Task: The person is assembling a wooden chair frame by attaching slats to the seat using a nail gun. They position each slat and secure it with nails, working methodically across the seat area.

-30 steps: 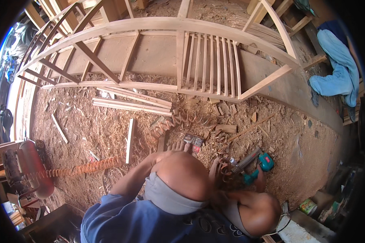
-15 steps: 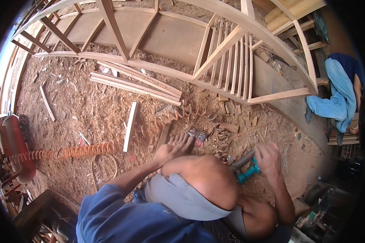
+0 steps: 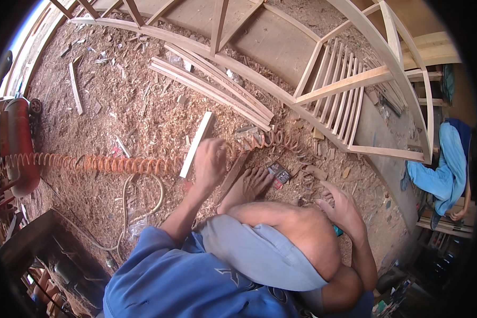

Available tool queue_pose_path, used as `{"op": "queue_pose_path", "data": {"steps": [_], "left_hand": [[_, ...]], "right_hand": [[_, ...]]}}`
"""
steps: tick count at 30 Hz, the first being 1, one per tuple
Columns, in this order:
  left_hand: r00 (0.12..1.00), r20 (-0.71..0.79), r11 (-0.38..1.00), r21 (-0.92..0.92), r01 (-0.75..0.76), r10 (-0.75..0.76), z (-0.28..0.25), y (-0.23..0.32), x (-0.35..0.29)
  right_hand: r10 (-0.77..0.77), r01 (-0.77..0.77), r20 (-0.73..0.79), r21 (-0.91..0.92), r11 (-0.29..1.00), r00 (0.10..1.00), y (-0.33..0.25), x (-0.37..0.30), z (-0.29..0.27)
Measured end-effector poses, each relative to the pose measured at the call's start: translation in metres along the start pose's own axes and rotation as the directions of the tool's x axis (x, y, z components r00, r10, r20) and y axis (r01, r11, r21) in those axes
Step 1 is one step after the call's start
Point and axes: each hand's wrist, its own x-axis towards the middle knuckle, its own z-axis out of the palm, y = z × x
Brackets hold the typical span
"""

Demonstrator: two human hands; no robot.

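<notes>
My left hand (image 3: 211, 163) is over the shavings, right beside a pale wooden stick (image 3: 197, 144). Its fingers bend downward and their tips are hidden, so a grip cannot be made out. A darker strip of wood (image 3: 233, 176) lies between that hand and my bare foot (image 3: 247, 185). To the right of my raised knee, my right hand (image 3: 342, 208) is open, forefinger stretched out and the other fingers partly curled. Just under it shows a teal piece of a tool (image 3: 337, 230), mostly hidden by my hand and knee.
A curved wooden frame with slats (image 3: 334, 87) spans the far side. Long wooden strips (image 3: 212, 87) lie before it. An orange coiled hose (image 3: 103, 163) runs from a red tank (image 3: 20, 146). A small printed packet (image 3: 279, 174) lies by my toes. Another person (image 3: 441, 167) sits far right.
My left hand has left my lower leg and reached forward to the pale stick. My right hand has loosened from a fist beside the teal tool. The whole view has shifted.
</notes>
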Motion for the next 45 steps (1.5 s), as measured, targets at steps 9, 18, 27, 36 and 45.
{"op": "queue_pose_path", "data": {"steps": [9,18,27,36,45], "left_hand": [[0.711,0.399,0.804,0.426,0.415,-0.579,-0.036,-0.067,0.045],[0.983,-0.144,0.395,0.914,0.088,0.114,-0.075,-0.108,0.112],[0.697,0.478,0.845,0.277,0.459,-0.535,0.029,-0.017,0.125],[0.756,0.451,0.869,0.098,0.485,-0.474,0.085,-0.005,0.092],[0.668,0.395,0.739,0.045,0.672,-0.631,0.019,-0.038,0.083]], "right_hand": [[-0.179,0.103,0.211,0.329,0.939,0.961,-0.005,0.018,0.006],[-0.23,0.213,0.135,0.132,0.968,0.964,0.029,0.03,0.017],[-0.267,0.31,0.287,-0.116,0.944,0.92,0.03,0.084,0.01],[-0.283,0.313,0.191,-0.146,0.939,0.94,-0.008,0.24,0.047],[-0.235,0.232,-0.292,-0.046,0.972,0.927,-0.018,0.285,0.128]]}}
